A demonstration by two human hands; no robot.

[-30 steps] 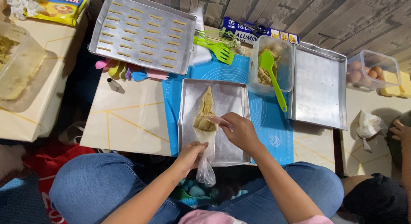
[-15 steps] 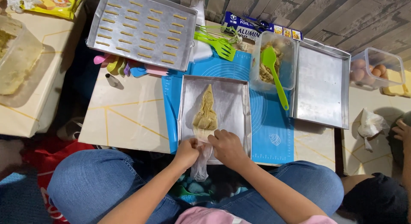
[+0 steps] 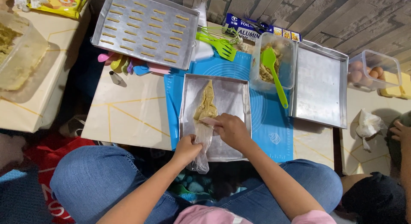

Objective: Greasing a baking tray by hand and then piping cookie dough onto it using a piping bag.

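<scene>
While the piping bag (image 3: 204, 121) of dough lay on the tray (image 3: 239, 95) at centre frame, left hand (image 3: 187, 149) gripped its tail and right hand (image 3: 231, 129) pinched its middle; pushing dough tipward seemed underway.

A second ago the right hand (image 3: 231, 129) pinched the piping bag (image 3: 204, 117) near the dough, toward 12 o'clock, while the left hand (image 3: 187, 149) held the tail lower down. Half a second ago both hands sat together at the tray's 6 o'clock edge. Now the right hand has slid back up the bag toward 12 o'clock and the left hand grips the empty plastic just below it
</scene>
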